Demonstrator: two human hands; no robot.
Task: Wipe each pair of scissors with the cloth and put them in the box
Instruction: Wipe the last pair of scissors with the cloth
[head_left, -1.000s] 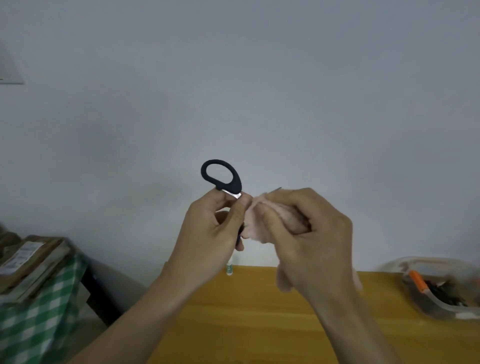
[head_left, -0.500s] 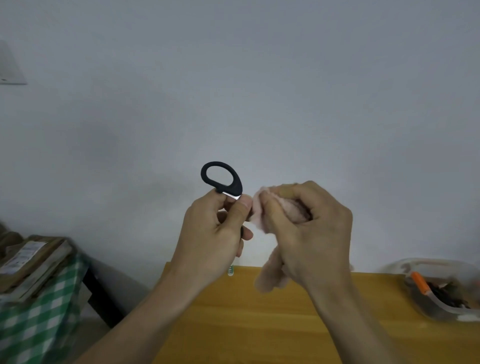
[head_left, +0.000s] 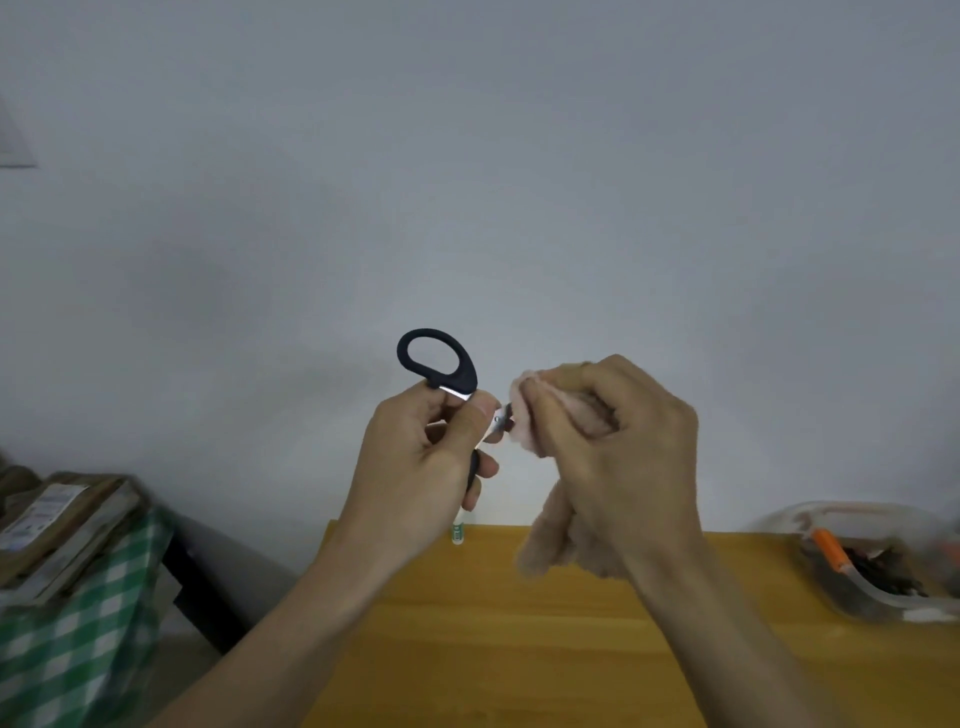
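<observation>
- Sliding off toward the right, the right hand (head_left: 613, 457) has drawn the pale pink fluffy cloth (head_left: 524, 415) away from the left thumb, so a short stretch of bare silver metal (head_left: 500, 420) now shows between the two hands where a second ago the cloth sat tight against the left fingers.
- Both hands have also drifted slightly rightward and lower against the plain grey wall (head_left: 519, 182); the loose tail of the cloth hangs down below the right palm, nearer the table than before.
- Left hand (head_left: 415, 467): fingers and thumb curled closed round the black-handled steel scissors (head_left: 439, 358), holding them up in the air with one black loop standing clear above the knuckles. Whether the blades are open or closed cannot be told; the cloth covers them.
- Right hand: thumb and fingers pinched firmly on the cloth, which is bunched round the blade part of the scissors.
- My reading is that this is one wiping stroke along the blade, running from the pivot outward, so the wipe of this pair is under way and not yet finished.
- Clear plastic oval box (head_left: 878, 603) sits on the yellow wooden table (head_left: 519, 649) well to the right, already holding dark-handled items and an orange one; this pair has yet to go in.
- Small white tube with a green label (head_left: 458, 530) stands at the table's far edge.
</observation>
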